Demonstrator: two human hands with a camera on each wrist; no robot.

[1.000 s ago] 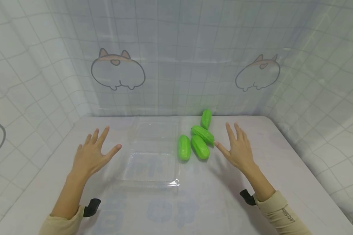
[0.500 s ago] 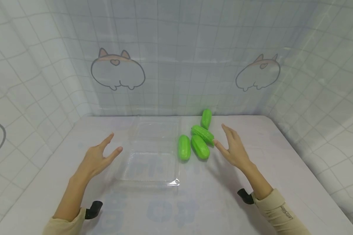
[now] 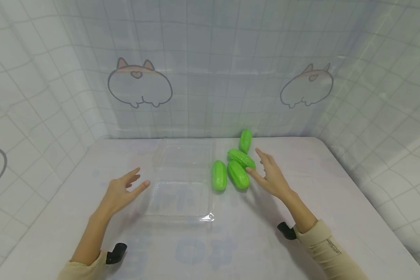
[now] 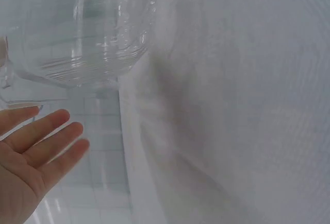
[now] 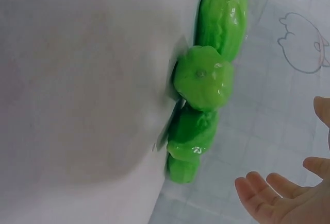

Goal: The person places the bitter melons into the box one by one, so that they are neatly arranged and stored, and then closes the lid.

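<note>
Several glossy, ribbed green cucumbers (image 3: pixel 238 175) lie in a loose group right of the middle of the table; the right wrist view shows them in a row, one cucumber (image 5: pixel 203 77) end-on. My right hand (image 3: pixel 271 179) hovers at their right side, fingers apart and holding nothing, its thumb overlapping the nearest ones in the head view. Left of the cucumbers stands a clear plastic clamshell box (image 3: pixel 182 199), opened out flat with two halves. My left hand (image 3: pixel 119 194) is off its left side, fingers relaxed and bent a little, with nothing in it.
A pale cloth with faint blue print covers the table (image 3: pixel 182 260). Around the back and sides hangs a white grid-patterned curtain (image 3: pixel 210 77) with cartoon drawings. A black wrist mount (image 3: pixel 116 253) sits at the left sleeve, another black mount (image 3: pixel 286 230) at the right.
Both hands have drawn inward, the left toward the box and slightly nearer the front, the right toward the cucumbers. Their spread fingers have relaxed. Box and cucumbers stay where they were.
</note>
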